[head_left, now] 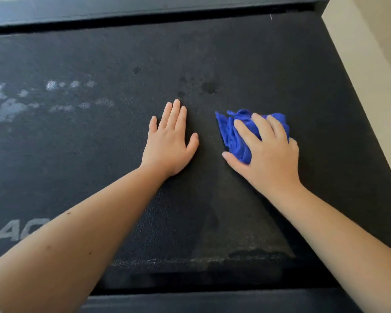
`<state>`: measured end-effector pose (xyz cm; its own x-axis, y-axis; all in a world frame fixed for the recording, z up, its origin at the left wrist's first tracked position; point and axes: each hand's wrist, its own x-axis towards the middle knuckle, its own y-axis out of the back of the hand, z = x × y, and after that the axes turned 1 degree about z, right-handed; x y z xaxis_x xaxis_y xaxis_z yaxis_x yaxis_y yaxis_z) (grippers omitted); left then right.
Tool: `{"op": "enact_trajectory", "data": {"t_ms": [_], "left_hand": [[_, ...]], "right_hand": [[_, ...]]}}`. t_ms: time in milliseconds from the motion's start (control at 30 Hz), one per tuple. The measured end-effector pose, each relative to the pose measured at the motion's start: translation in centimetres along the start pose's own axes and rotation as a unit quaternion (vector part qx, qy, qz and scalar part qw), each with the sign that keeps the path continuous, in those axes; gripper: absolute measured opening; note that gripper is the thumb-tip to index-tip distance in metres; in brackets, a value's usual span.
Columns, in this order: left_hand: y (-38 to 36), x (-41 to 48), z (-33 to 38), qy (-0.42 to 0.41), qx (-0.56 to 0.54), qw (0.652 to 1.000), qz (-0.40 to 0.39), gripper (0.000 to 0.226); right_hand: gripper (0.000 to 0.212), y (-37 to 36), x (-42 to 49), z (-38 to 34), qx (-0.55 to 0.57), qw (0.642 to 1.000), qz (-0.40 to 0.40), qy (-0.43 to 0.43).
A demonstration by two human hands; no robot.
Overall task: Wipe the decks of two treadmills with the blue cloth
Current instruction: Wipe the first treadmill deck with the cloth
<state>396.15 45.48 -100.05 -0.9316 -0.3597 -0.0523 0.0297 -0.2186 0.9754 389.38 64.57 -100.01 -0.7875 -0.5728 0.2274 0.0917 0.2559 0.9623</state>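
Observation:
A black treadmill deck [99,154] fills the head view. A crumpled blue cloth [231,134] lies on it right of the middle. My right hand [266,152] lies on top of the cloth, fingers spread and pressing it down onto the belt, covering its right part. My left hand [169,141] rests flat on the deck just left of the cloth, fingers straight and together, holding nothing. A hand's width of bare belt separates the two hands.
Pale worn patches [7,102] and grey lettering [16,231] mark the belt at the left. Dark side rails run along the far edge [145,12] and the near edge [212,301]. A light floor [370,53] shows beyond the deck at the upper right.

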Motion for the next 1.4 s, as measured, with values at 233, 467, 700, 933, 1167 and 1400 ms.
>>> {"op": "enact_trajectory", "data": {"t_ms": [233,467,700,933,1167,1400], "left_hand": [[0.1,0.0,0.0,-0.004,-0.004,1.0,0.002,0.063],[0.4,0.0,0.0,0.0,-0.006,1.0,-0.013,0.064],[0.8,0.2,-0.6,-0.011,-0.048,0.998,-0.033,0.06],[2.4,2.6,-4.1,-0.031,0.007,0.999,-0.013,0.059],[1.6,3.2,-5.1,0.005,0.003,1.0,-0.015,0.062],[1.5,3.4,-5.2,0.01,-0.003,1.0,-0.021,0.063]], "right_hand": [[0.065,3.4,-13.1,-0.8,0.001,0.999,-0.034,0.037],[0.068,2.9,-11.4,-3.7,-0.037,0.996,-0.06,0.053],[0.068,1.8,-10.2,-5.8,-0.003,0.99,-0.064,0.126],[0.059,0.2,-4.9,-4.9,0.032,0.99,0.029,0.137],[0.069,-3.1,10.9,-5.1,-0.015,0.997,-0.069,-0.016],[0.064,-2.3,4.6,-4.6,0.011,0.993,0.011,0.12]]}}
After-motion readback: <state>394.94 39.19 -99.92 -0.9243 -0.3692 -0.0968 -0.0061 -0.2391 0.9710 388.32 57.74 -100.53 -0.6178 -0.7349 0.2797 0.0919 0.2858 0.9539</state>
